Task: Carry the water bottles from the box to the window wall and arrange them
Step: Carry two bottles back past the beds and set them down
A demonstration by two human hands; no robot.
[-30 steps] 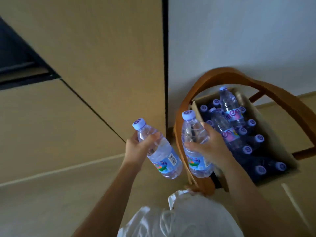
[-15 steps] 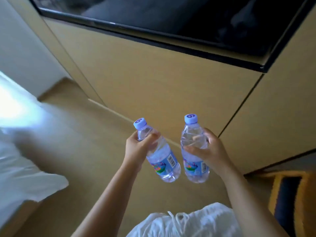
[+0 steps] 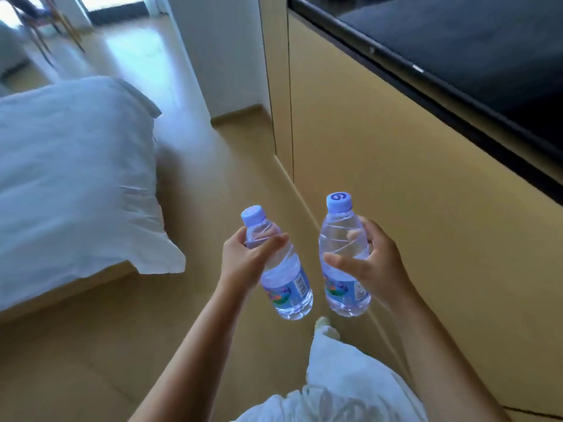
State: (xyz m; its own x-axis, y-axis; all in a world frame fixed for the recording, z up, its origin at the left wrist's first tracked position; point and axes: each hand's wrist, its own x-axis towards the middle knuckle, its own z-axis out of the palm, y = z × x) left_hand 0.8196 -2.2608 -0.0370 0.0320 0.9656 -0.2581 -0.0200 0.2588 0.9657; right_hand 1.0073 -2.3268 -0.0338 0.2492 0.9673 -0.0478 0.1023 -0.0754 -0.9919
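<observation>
The left hand [image 3: 243, 257] wraps its fingers and thumb round the upper body of one water bottle [image 3: 281, 269], just below the shoulder. The right hand [image 3: 370, 263] clasps the second bottle [image 3: 344, 263] at mid-body, thumb across the near side and fingers curled behind it. Both bottles hang in the air in front of the person, close together but not touching, the left one tilted with its cap [image 3: 252, 215] leaning away to the left, the right one nearly upright.

Both look full, so each probably carries real weight for its size. The thin ribbed plastic likely gives a little under pressure, so a firm wrap round the ribbed waist seems better than a pinch at the neck. The printed labels near the base look smooth and might slide in a damp palm. Sealed caps suggest no spill if they tip.

Below the hands lies tan floor [image 3: 213, 315]. To the right a tan cabinet front [image 3: 396, 166] runs under a dark counter [image 3: 487, 56]. To the left sits a bed with white linen [image 3: 70, 178]. Bright light falls on the far floor at upper left, where the window wall probably stands.
</observation>
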